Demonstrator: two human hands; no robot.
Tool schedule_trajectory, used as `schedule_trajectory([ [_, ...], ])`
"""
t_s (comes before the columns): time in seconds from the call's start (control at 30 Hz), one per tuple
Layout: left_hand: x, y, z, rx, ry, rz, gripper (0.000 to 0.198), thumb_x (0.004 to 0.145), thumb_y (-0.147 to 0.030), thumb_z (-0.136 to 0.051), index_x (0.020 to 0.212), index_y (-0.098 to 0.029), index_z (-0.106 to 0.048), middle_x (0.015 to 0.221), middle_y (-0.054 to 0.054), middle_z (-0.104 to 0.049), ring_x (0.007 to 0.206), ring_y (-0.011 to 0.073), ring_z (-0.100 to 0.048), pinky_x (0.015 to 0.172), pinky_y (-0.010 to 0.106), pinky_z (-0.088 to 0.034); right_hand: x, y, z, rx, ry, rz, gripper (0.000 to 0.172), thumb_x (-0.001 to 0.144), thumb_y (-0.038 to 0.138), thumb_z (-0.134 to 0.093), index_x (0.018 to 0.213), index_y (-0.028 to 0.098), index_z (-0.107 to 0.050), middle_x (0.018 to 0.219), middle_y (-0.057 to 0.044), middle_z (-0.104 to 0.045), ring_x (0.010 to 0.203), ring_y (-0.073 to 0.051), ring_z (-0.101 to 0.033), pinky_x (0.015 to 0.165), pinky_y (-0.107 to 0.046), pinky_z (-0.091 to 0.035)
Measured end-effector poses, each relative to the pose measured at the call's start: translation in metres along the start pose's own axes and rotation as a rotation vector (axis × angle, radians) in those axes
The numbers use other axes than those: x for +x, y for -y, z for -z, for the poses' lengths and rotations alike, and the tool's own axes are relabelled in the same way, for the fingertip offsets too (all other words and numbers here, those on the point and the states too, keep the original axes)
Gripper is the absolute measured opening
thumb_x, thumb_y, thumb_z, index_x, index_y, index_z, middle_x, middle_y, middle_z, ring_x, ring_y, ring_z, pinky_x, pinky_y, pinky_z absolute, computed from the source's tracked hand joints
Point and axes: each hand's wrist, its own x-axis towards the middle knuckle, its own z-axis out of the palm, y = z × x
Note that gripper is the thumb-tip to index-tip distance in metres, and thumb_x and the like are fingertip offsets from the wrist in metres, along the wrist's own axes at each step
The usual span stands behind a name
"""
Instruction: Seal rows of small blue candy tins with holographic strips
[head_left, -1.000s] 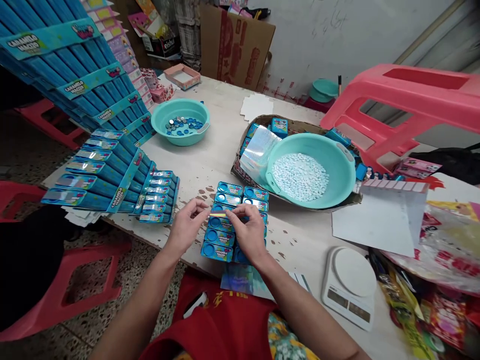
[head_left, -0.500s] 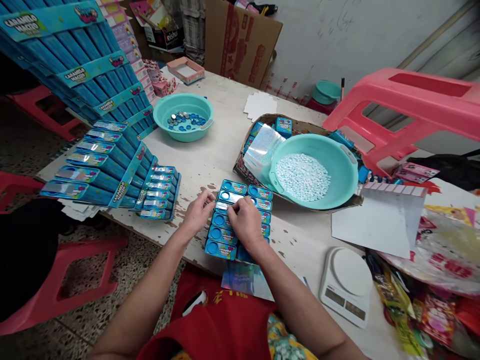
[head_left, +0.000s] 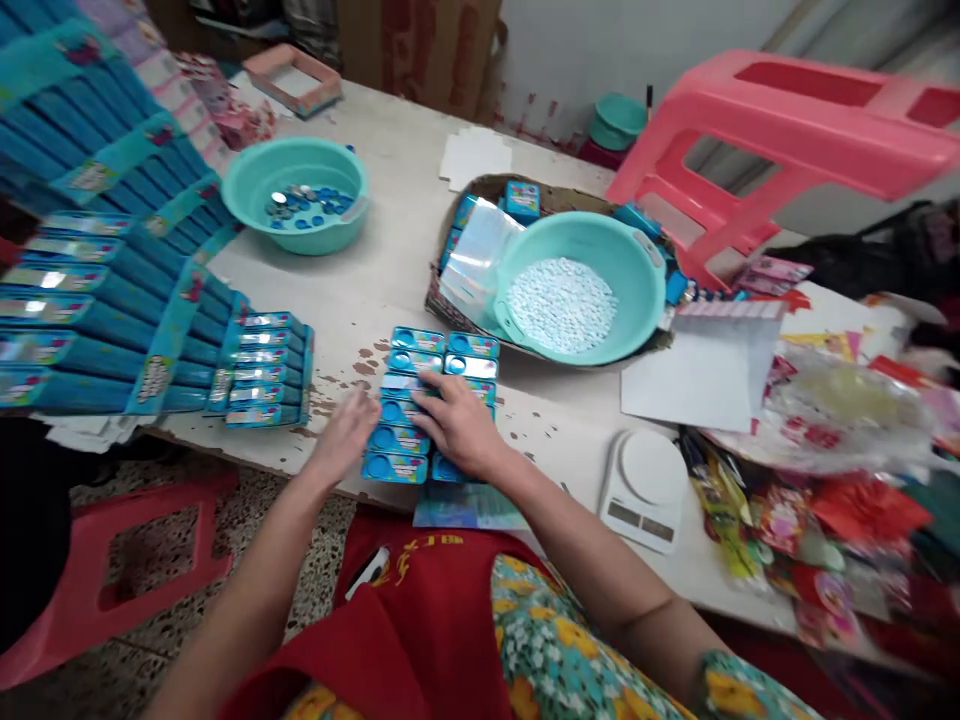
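Observation:
Small blue boxes (head_left: pixel 395 440) with round recesses in their tops stand in two columns at the table's front edge. My right hand (head_left: pixel 459 425) lies over them, fingers spread, its fingertips on the left column. At that column's left side is my left hand (head_left: pixel 346 437), its fingers loosely extended and somewhat blurred, near or touching the boxes' edge. I see nothing held in either hand. A shiny strip (head_left: pixel 401 382) crosses the third box from the back. Part of the right column is hidden under my right hand and wrist.
Left stand blue display trays (head_left: pixel 176 340) and a turquoise basin (head_left: pixel 240 190) with small blue and silver discs. A carton (head_left: pixel 437 290) bears another basin (head_left: pixel 649 285) of pale tablets. Right are a white scale (head_left: pixel 649 480), plastic packaging (head_left: pixel 817 400) and a pink stool (head_left: pixel 720 110).
My left hand has moved off the box tops to their left side, its fingers straightening. My right hand's pinch has opened into spread fingers. The camera view has shifted.

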Motion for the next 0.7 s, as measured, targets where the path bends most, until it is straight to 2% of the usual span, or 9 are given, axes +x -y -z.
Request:
schedule_trajectory([
  [0.1, -0.023, -0.03, 0.015, 0.062, -0.165, -0.09, 0.036, 0.08, -0.048, -0.053, 0.105, -0.023, -0.064, 0.117, 0.006, -0.061, 0.112, 0.024, -0.053, 0.102, 0.042, -0.036, -0.036, -0.037, 0.042, 0.142, -0.241, -0.197, 0.028, 0.091, 0.033, -0.047, 0.115, 0.026, -0.058, 0.125, -0.007, -0.052, 0.113, -0.021, -0.049, 0.092, -0.037, -0.043],
  [0.17, -0.045, -0.062, 0.013, -0.034, -0.06, -0.206, 0.018, 0.082, -0.038, -0.054, 0.09, -0.028, -0.067, 0.098, 0.001, -0.066, 0.096, 0.0205, -0.059, 0.093, 0.037, -0.044, -0.074, -0.063, 0.06, 0.143, -0.323, -0.407, 0.028, 0.09, 0.034, -0.049, 0.114, 0.025, -0.059, 0.115, -0.008, -0.057, 0.109, -0.021, -0.052, 0.088, -0.037, -0.044],
  [0.23, -0.065, -0.093, -0.008, -0.171, 0.354, -0.343, 0.018, 0.084, -0.033, -0.051, 0.086, -0.028, -0.069, 0.092, 0.001, -0.068, 0.091, 0.0198, -0.061, 0.087, 0.033, -0.048, -0.115, -0.087, 0.063, 0.154, -0.15, -0.542, 0.033, 0.08, 0.038, -0.062, 0.109, 0.023, -0.062, 0.108, -0.008, -0.062, 0.103, -0.023, -0.055, 0.086, -0.038, -0.044],
  [0.3, -0.076, -0.111, -0.049, -0.219, 0.748, -0.398, 0.025, 0.086, -0.03, -0.048, 0.101, -0.027, -0.067, 0.105, 0.004, -0.066, 0.101, 0.0212, -0.059, 0.091, 0.033, -0.046, -0.153, -0.104, 0.052, 0.237, 0.134, -0.665, 0.038, 0.067, 0.04, -0.073, 0.099, 0.02, -0.066, 0.094, -0.005, -0.066, 0.089, -0.023, -0.06, 0.078, -0.036, -0.047],
  [0.33, -0.077, -0.113, -0.074, -0.196, 0.841, -0.409, 0.03, 0.086, -0.029, -0.047, 0.111, -0.026, -0.063, 0.114, 0.005, -0.063, 0.107, 0.022, -0.056, 0.095, 0.034, -0.043, -0.168, -0.109, 0.044, 0.305, 0.244, -0.718, 0.035, 0.065, 0.039, -0.074, 0.093, 0.019, -0.067, 0.086, -0.003, -0.067, 0.081, -0.021, -0.061, 0.072, -0.034, -0.048],
  [0.4, -0.074, -0.105, -0.125, -0.014, 0.835, -0.414, 0.04, 0.082, -0.023, -0.05, 0.122, -0.022, -0.054, 0.128, 0.009, -0.055, 0.119, 0.0245, -0.048, 0.102, 0.038, -0.036, -0.191, -0.111, 0.029, 0.435, 0.323, -0.786, 0.025, 0.069, 0.037, -0.07, 0.084, 0.017, -0.067, 0.075, 0.0, -0.067, 0.07, -0.018, -0.061, 0.065, -0.029, -0.047],
  [0.5, -0.067, -0.079, -0.182, 0.381, 0.866, -0.29, 0.035, 0.079, -0.015, -0.047, 0.113, -0.014, -0.057, 0.114, 0.016, -0.061, 0.109, 0.0284, -0.054, 0.093, 0.039, -0.04, -0.209, -0.105, 0.017, 0.413, 0.185, -0.775, 0.019, 0.078, 0.033, -0.062, 0.088, 0.018, -0.067, 0.078, 0.0, -0.068, 0.072, -0.017, -0.062, 0.065, -0.027, -0.047],
  [0.6, -0.063, -0.062, -0.205, 0.566, 0.846, -0.216, 0.028, 0.084, -0.017, -0.038, 0.101, -0.014, -0.061, 0.099, 0.014, -0.067, 0.094, 0.0258, -0.061, 0.081, 0.034, -0.043, -0.216, -0.095, 0.01, 0.067, 0.067, -0.638, 0.02, 0.083, 0.027, -0.058, 0.1, 0.023, -0.067, 0.096, -0.004, -0.069, 0.089, -0.021, -0.061, 0.078, -0.034, -0.045],
  [0.7, -0.063, -0.056, -0.209, 0.614, 0.807, -0.225, 0.028, 0.088, -0.024, -0.037, 0.098, -0.016, -0.062, 0.098, 0.011, -0.068, 0.092, 0.0228, -0.062, 0.074, 0.029, -0.043, -0.226, -0.085, 0.0, -0.265, 0.019, -0.437, 0.032, 0.083, 0.018, -0.057, 0.113, 0.025, -0.062, 0.121, -0.007, -0.06, 0.11, -0.027, -0.051, 0.091, -0.043, -0.038],
])
